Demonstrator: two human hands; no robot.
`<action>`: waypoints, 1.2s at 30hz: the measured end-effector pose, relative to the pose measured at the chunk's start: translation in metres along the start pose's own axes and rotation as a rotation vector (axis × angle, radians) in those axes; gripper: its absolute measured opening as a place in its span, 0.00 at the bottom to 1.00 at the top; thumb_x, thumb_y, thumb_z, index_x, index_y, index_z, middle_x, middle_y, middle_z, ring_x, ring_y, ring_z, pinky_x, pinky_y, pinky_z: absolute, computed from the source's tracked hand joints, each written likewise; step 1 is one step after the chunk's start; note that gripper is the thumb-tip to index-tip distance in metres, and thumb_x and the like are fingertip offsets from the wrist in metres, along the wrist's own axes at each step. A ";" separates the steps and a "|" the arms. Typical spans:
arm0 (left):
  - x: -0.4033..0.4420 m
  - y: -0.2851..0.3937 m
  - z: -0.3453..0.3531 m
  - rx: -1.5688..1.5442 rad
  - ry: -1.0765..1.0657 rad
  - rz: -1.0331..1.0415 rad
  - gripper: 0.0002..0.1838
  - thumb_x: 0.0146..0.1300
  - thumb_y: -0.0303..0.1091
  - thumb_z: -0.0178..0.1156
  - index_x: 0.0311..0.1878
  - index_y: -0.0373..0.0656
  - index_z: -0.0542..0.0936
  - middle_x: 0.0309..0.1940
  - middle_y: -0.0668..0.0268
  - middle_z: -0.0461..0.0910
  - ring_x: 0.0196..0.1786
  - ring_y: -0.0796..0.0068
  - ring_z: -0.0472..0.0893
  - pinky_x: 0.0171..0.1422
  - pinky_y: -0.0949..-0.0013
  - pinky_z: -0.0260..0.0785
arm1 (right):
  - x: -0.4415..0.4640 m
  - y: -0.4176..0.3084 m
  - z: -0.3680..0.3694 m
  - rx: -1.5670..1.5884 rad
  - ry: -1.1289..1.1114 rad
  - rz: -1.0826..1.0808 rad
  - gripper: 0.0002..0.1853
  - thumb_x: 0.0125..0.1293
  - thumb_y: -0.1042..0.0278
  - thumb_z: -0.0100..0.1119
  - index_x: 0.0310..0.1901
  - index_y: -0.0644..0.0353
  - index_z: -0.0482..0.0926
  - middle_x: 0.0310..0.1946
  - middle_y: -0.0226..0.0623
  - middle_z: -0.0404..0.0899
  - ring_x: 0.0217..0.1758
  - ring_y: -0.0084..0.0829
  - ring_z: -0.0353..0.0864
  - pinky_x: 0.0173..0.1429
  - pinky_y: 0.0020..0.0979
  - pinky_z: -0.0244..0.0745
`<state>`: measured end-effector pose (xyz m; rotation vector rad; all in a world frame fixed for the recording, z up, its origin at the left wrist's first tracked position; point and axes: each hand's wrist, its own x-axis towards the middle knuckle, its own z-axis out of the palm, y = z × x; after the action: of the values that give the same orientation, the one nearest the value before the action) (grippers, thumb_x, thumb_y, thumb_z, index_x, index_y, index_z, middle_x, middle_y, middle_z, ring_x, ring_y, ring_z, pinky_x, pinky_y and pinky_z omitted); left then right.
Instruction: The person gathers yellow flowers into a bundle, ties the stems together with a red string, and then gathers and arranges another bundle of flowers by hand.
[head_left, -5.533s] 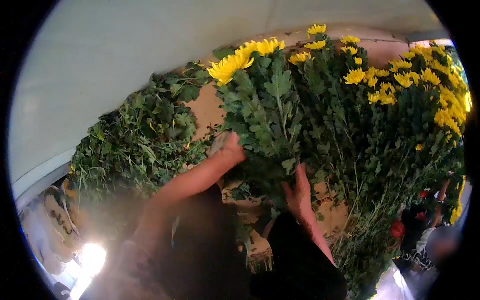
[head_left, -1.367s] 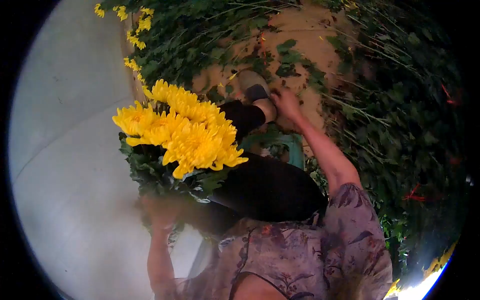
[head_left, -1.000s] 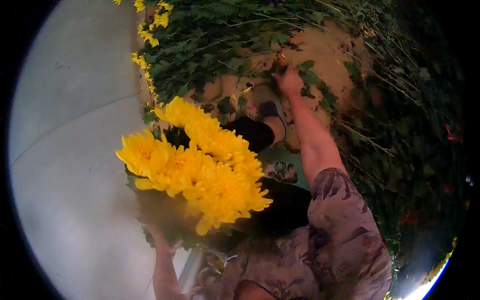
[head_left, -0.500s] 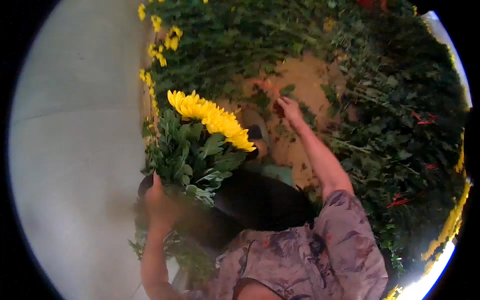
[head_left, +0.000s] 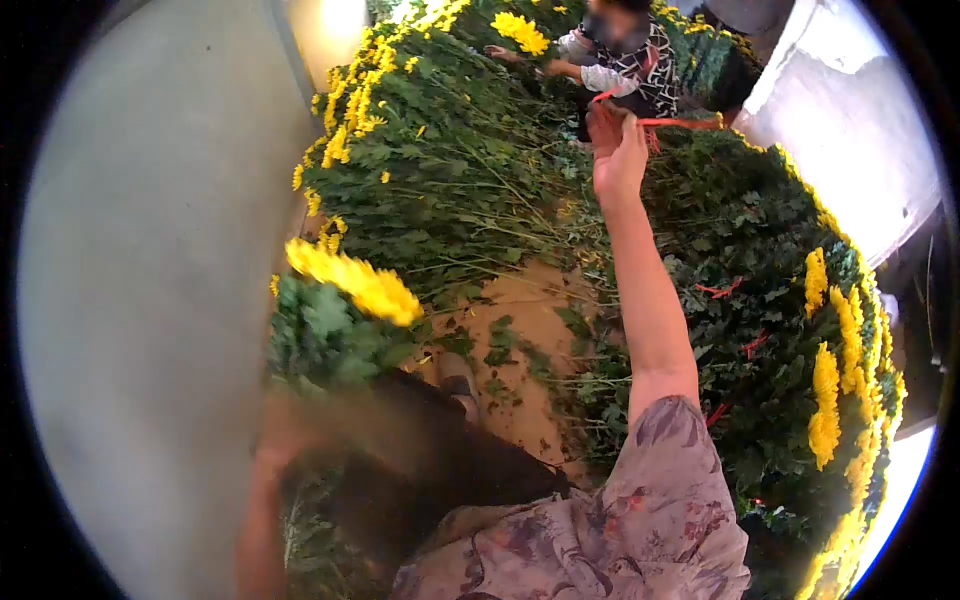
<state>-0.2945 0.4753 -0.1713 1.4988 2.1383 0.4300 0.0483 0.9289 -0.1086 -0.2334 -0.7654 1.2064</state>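
Note:
A bunch of yellow chrysanthemums (head_left: 330,320) with dense green leaves is in my left hand (head_left: 288,428), at the lower left. That hand is blurred, but its grip sits round the stems below the leaves. My right hand (head_left: 620,155) is stretched far forward on a raised arm. Red ties (head_left: 685,122) are pinched in its fingers, with loose ends hanging to the right and a strand above the fingertips. The lower stems of the bunch are partly hidden by blur and my arm.
Cut chrysanthemum stems (head_left: 450,170) are heaped ahead, and more leafy stems (head_left: 740,270) lie at right with red ties among them. A co-worker (head_left: 640,80) sits at the far end near a yellow bunch (head_left: 520,33). Fallen leaves lie on the brown floor (head_left: 520,300); a grey wall (head_left: 160,300) stands left.
My right hand has risen and moved forward from the floor area, with red ties in it. The chrysanthemum bunch has shifted left and down in view. The view has tipped up, showing the co-worker.

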 end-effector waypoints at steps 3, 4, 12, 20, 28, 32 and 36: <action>-0.041 -0.025 -0.016 -0.649 0.159 -0.293 0.35 0.35 0.24 0.69 0.53 0.35 0.71 0.44 0.60 0.78 0.45 0.64 0.77 0.52 0.62 0.70 | -0.070 0.020 0.018 0.006 -0.032 0.254 0.16 0.72 0.57 0.43 0.49 0.63 0.70 0.47 0.42 0.77 0.53 0.37 0.78 0.61 0.41 0.71; -0.054 -0.030 -0.017 -0.787 0.234 -0.262 0.36 0.35 0.24 0.68 0.54 0.36 0.70 0.44 0.61 0.78 0.45 0.65 0.77 0.50 0.63 0.71 | -0.103 0.040 0.019 -0.043 -0.048 0.347 0.19 0.72 0.56 0.42 0.51 0.64 0.69 0.51 0.44 0.76 0.55 0.39 0.76 0.63 0.42 0.68; -0.084 0.026 -0.039 -0.701 0.324 -0.369 0.36 0.36 0.23 0.60 0.57 0.37 0.70 0.47 0.60 0.77 0.46 0.63 0.78 0.49 0.63 0.73 | -0.384 0.061 0.112 0.145 -0.349 1.084 0.16 0.72 0.58 0.47 0.51 0.62 0.74 0.34 0.28 0.76 0.33 0.20 0.71 0.39 0.24 0.68; -0.040 -0.012 0.003 -0.599 0.143 -0.188 0.40 0.30 0.16 0.59 0.57 0.37 0.70 0.46 0.62 0.77 0.48 0.64 0.78 0.52 0.63 0.72 | -0.428 0.089 0.063 -0.119 -0.691 0.982 0.18 0.70 0.61 0.51 0.56 0.65 0.71 0.37 0.25 0.74 0.37 0.16 0.68 0.41 0.23 0.67; -0.017 0.023 -0.012 -0.796 0.049 -0.163 0.37 0.29 0.22 0.66 0.53 0.38 0.73 0.42 0.62 0.79 0.45 0.64 0.78 0.51 0.63 0.71 | -0.397 0.044 0.073 -0.463 -1.001 0.413 0.14 0.66 0.66 0.54 0.51 0.62 0.73 0.44 0.39 0.75 0.46 0.35 0.76 0.50 0.33 0.71; -0.003 0.007 -0.006 -0.310 0.167 0.122 0.32 0.38 0.23 0.66 0.53 0.38 0.72 0.40 0.62 0.79 0.42 0.67 0.79 0.49 0.64 0.72 | -0.357 0.003 0.104 -0.660 -1.580 0.157 0.08 0.61 0.68 0.55 0.40 0.61 0.75 0.37 0.39 0.73 0.43 0.42 0.76 0.44 0.40 0.73; 0.019 0.000 0.048 -0.028 0.112 0.036 0.32 0.39 0.26 0.68 0.54 0.39 0.72 0.40 0.62 0.79 0.42 0.67 0.78 0.49 0.64 0.72 | -0.350 0.032 0.128 -0.508 -1.673 -0.039 0.09 0.56 0.64 0.55 0.31 0.61 0.74 0.25 0.40 0.74 0.28 0.41 0.78 0.30 0.44 0.71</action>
<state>-0.2730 0.4916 -0.2154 1.5333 2.1837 0.5664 -0.1094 0.5964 -0.1747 0.4882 -2.5011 0.9506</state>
